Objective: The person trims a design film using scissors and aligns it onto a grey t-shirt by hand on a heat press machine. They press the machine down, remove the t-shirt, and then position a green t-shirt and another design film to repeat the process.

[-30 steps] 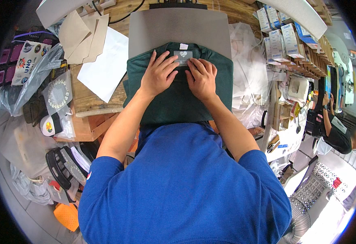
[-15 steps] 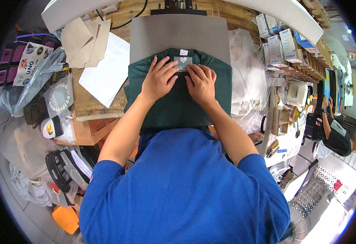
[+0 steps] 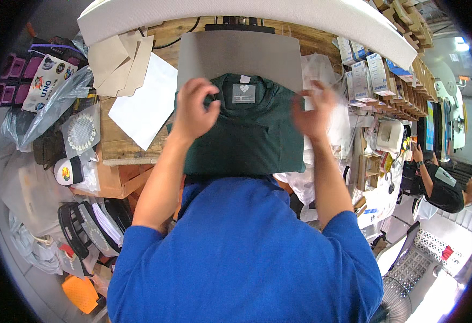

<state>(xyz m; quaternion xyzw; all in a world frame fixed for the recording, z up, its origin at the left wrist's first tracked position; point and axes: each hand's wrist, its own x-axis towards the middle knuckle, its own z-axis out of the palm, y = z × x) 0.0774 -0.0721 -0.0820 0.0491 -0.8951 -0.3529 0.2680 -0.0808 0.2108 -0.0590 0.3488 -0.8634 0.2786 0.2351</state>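
Shirt, dark green: being carried by the grey board, collar toward the board's far edge. Label, grey: being framed by the neckline. Laying-out: judged largely done; slight creases are being left. Left hand: being held at the shirt's left side, grip loosely parted, nothing seen held. Right hand: being blurred near the board's right edge; grip cannot be told. Board's near edge: being hidden.

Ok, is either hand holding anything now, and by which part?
The left hand holds nothing visible, its thumb and fingertips apart near the neckline of the dark green crew-neck shirt; the right hand is too blurred to tell.
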